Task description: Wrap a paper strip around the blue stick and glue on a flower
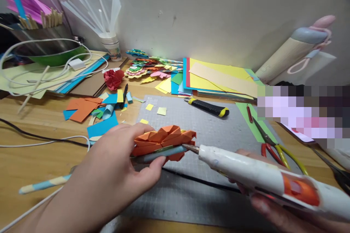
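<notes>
Glue gun (246, 170) at paper flower (164, 136)

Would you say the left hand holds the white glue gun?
No, the right hand holds the white glue gun; the left hand grips folded orange paper.

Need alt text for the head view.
Left hand holds an orange paper flower; right hand holds a white glue gun, nozzle at the pale-blue strip along the flower's near side. Around them: gray mat, knife, pliers, paper scraps.
</notes>
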`<state>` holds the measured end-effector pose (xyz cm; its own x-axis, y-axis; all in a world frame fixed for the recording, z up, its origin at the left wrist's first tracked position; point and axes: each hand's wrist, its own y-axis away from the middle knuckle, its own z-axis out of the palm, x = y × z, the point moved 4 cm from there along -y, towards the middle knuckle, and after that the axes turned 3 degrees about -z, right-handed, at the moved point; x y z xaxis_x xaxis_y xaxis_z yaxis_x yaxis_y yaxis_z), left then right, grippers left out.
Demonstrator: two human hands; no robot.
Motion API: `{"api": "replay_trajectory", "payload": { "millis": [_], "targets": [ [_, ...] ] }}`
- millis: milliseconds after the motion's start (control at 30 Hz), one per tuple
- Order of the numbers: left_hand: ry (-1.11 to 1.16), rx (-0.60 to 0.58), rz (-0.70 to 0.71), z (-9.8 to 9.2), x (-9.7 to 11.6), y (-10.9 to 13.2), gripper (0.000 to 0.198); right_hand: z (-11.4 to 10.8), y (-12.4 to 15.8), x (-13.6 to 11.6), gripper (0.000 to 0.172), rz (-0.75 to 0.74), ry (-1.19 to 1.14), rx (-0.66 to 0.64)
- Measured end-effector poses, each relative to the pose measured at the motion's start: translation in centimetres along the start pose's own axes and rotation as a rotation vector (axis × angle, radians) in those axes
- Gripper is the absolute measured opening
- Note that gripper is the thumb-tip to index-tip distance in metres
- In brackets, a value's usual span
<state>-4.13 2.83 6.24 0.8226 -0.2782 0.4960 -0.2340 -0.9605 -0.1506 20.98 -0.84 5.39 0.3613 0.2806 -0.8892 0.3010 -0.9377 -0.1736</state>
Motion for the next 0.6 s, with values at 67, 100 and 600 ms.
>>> {"api": "replay_trajectory", "payload": {
  "millis": [67,100,600],
  "targets": [
    [-0.012,0.005,-0.004,0.0,0.1,0.0,0.028,-0.1,-0.1,-0.1,0.012,-0.008,0.076,-0.057],
    [-0.019,0.01,-0.006,0.0,0.1,0.0,0.029,-0.2,-0.1,-0.1,0.011,-0.007,0.109,-0.078],
    [0.022,-0.044,-0.038,0.4,-0.1,-0.2,0.032,-1.1,1.4,2.3,0.014,0.167,0.063,-0.126]
  ]
}}
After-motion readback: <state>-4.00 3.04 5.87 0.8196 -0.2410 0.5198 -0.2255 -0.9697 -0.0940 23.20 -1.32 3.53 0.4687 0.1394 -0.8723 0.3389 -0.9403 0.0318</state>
